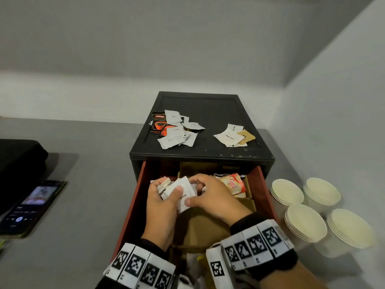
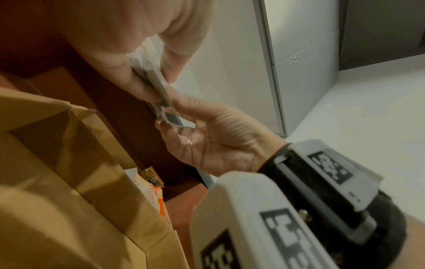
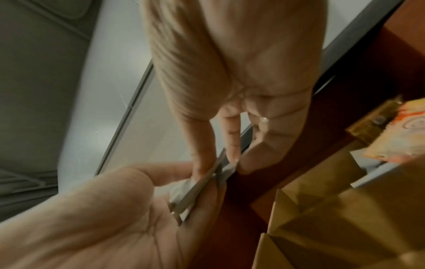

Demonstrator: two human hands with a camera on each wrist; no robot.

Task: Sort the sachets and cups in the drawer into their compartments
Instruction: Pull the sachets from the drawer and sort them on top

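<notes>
From my seat, the far left shows a phone (image 1: 33,207) lying on the grey tabletop (image 1: 87,184), screen lit, well apart from everything else. Next along, the red drawer (image 1: 133,207) stands pulled out of the black cabinet (image 1: 200,151). My left hand (image 1: 161,207) is over the drawer's back left part, its fingers (image 1: 155,185) curled round a bunch of white sachets (image 1: 183,191), thumb pressed on the top one. My right hand (image 1: 212,197) meets it from the other side: thumb and fingers pinch the same bunch at its right edge (the wrist views show the sachets edge-on, clamped between both hands' fingertips). I cannot tell which compartment lies beneath them. Just right of the hands, an orange creamer sachet (image 1: 234,183) stands in a cardboard divider (image 1: 248,203) at the drawer's back right. On the cabinet top sit a mixed pile of sachets (image 1: 175,128) and, further right, a smaller pile (image 1: 233,135). At the far right, four stacks of paper cups (image 1: 306,222) stand on the tabletop beside the drawer.
</notes>
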